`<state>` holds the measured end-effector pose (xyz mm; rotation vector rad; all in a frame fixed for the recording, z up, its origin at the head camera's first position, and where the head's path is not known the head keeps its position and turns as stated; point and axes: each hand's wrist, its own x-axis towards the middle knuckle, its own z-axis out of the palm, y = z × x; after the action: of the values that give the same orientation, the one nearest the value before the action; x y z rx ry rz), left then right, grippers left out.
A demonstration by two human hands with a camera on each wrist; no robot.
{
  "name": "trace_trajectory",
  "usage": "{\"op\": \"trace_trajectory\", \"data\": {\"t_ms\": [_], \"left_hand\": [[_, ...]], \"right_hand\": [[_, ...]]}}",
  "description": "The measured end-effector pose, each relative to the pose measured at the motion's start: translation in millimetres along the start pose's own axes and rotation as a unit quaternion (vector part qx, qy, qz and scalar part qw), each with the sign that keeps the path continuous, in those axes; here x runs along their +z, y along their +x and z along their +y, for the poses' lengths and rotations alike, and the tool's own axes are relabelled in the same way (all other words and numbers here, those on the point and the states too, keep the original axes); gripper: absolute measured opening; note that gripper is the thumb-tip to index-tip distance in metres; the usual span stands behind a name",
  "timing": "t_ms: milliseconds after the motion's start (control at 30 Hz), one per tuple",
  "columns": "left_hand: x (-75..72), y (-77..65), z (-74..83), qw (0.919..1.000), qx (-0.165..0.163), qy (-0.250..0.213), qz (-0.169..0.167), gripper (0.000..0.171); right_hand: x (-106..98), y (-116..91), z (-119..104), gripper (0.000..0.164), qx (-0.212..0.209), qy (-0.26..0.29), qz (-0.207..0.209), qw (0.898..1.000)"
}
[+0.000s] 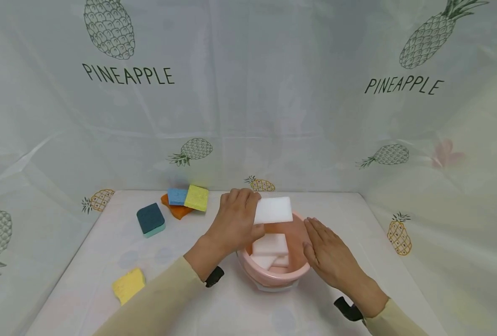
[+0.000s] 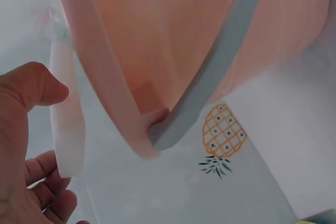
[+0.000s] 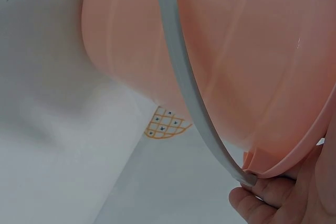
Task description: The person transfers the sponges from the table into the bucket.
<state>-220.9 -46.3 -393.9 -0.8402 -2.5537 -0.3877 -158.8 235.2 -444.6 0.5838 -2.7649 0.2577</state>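
Head view. A round, pink plastic bucket (image 1: 275, 279) stands on the white, cloth-covered worktop (image 1: 248, 317) and serves as landmark. Over the rear of its mouth, the left hand (image 1: 237, 219) grips a white, rectangular, foam-like block (image 1: 273, 210). Below, inside the bucket, lie further white, foam-like rectangular blocks (image 1: 270, 244), partly overlapping. The right hand (image 1: 334, 259) is at the bucket's right side, its fingers extended against the rim. Left of the bucket and farther back are a dark-green and teal sponge (image 1: 150, 219) and a group of blue, yellow-green and orange pieces (image 1: 196, 198); nearer the front left lies a yellow rectangular sponge (image 1: 129, 284).

Left wrist view. Thumb and fingers pinch the held block, which appears just beside the bucket's rim, apart from it. A curved grey handle (image 2: 212, 72) meets the rim at its pivot.

Right wrist view. The fingers lie beside the rim at the handle's pivot; the bucket's contents are hidden.

Interpretation. The step in hand appears to be the transfer of one block at the bucket's mouth; direction cannot be told. Lowering it would call for clearing the rim, then release; withdrawal, a maintained pinch. Either way, the right hand should steady the bucket.
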Motion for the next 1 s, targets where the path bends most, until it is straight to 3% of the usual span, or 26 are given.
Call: {"op": "trace_trajectory", "data": {"t_ms": [167,467,1000], "left_hand": [[2.5,0.3,2.5,0.9988,0.008,0.004,-0.048,0.060],[14.1,0.5,5.1,0.9946,0.008,0.011,-0.103,0.057],[28.7,0.5,6.2,0.9902,0.005,0.039,-0.134,0.052]], "right_hand": [[0.7,0.2,0.2,0.056,0.001,-0.003,0.000,1.000],[0.1,-0.3,-0.2,0.056,0.001,-0.001,-0.001,1.000],[0.2,-0.8,-1.2,0.055,-0.002,-0.001,0.000,1.000]]}}
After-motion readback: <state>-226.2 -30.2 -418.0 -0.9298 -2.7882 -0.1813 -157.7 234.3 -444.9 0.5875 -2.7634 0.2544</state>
